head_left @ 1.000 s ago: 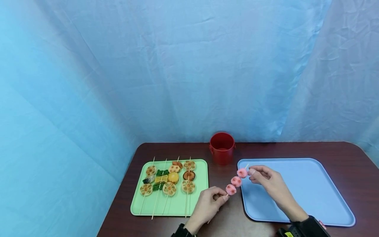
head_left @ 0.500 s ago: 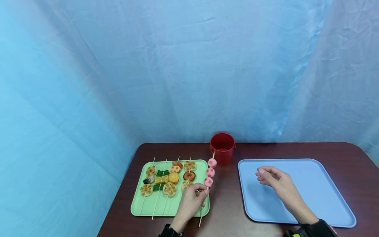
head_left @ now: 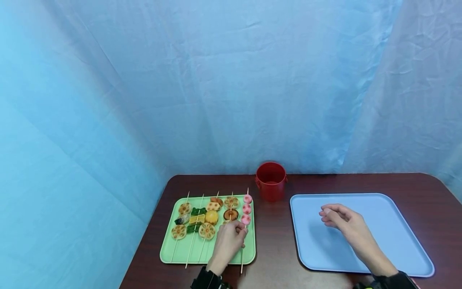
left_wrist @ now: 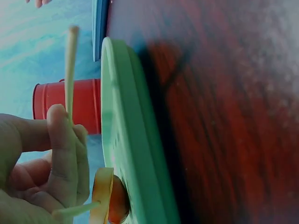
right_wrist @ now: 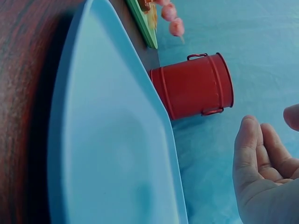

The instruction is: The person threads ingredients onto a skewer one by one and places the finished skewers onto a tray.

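Observation:
My left hand point(head_left: 228, 243) pinches the stick point(left_wrist: 70, 70) of a skewer with three pink balls point(head_left: 246, 208). This skewer lies lengthwise along the right side of the green tray point(head_left: 167, 249); in the right wrist view its pink balls point(right_wrist: 176, 27) look raised above the tray. Several other skewers lie side by side on that tray, among them one with a mushroom slice point(head_left: 230, 214) and lotus root, partly covered by my left hand. Over the blue tray point(head_left: 393, 241) my right hand point(head_left: 344, 224) holds nothing, its fingers loosely bent and the thumb apart from them in the right wrist view.
A red bucket point(head_left: 271, 186) with small side handles stands behind the gap between the two trays. The dark wooden table point(head_left: 274, 253) shows between them, and a light blue cloth point(head_left: 231, 88) hangs behind its far edge.
The right hand has released the pink-ball skewer and drawn back to the right. My left hand has carried the skewer left, turned it lengthwise and brought it over the green tray's right side.

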`<act>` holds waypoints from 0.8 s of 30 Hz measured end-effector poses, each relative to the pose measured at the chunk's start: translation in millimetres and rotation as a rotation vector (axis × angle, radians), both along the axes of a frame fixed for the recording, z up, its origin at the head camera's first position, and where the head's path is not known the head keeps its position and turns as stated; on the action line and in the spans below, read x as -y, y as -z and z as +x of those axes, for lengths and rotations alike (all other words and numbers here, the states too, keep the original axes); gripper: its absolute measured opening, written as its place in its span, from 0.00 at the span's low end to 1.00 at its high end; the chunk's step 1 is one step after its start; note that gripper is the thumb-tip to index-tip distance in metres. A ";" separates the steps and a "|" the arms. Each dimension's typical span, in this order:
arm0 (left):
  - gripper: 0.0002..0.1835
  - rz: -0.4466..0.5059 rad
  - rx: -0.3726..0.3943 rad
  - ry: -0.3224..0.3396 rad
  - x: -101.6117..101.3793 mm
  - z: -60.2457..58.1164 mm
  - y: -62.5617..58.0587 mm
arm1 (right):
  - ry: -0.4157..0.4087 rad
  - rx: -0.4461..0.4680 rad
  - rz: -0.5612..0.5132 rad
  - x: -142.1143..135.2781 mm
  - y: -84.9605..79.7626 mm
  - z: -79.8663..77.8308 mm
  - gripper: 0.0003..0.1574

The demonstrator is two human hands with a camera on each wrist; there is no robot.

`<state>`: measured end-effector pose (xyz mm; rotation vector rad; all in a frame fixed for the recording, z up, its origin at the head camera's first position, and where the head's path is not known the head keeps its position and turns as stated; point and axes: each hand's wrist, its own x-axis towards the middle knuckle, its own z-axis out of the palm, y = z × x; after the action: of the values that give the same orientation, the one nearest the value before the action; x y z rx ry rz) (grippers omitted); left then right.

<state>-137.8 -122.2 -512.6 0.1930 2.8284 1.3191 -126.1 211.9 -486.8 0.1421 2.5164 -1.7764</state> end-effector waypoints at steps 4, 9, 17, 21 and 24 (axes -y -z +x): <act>0.04 -0.020 0.027 0.009 -1.0 -3.6 -0.2 | 0.007 0.008 -0.001 -1.9 1.1 2.1 0.40; 0.04 -0.087 -0.001 0.042 -1.4 -6.6 -0.1 | 0.015 0.016 0.005 -2.4 1.2 4.7 0.41; 0.05 -0.165 -0.042 0.042 -1.8 -5.0 0.9 | 0.010 0.028 -0.003 -3.8 1.2 7.0 0.40; 0.06 -0.177 -0.015 0.038 1.9 -1.5 -8.8 | 0.001 0.022 0.002 -8.2 1.3 7.2 0.41; 0.10 -0.171 0.018 0.039 7.6 1.0 -21.0 | -0.007 0.015 0.022 -15.3 0.3 7.2 0.41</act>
<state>-136.8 -129.8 -491.6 0.2310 2.8870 1.0596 -118.9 227.2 -487.1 0.1473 2.5235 -1.7394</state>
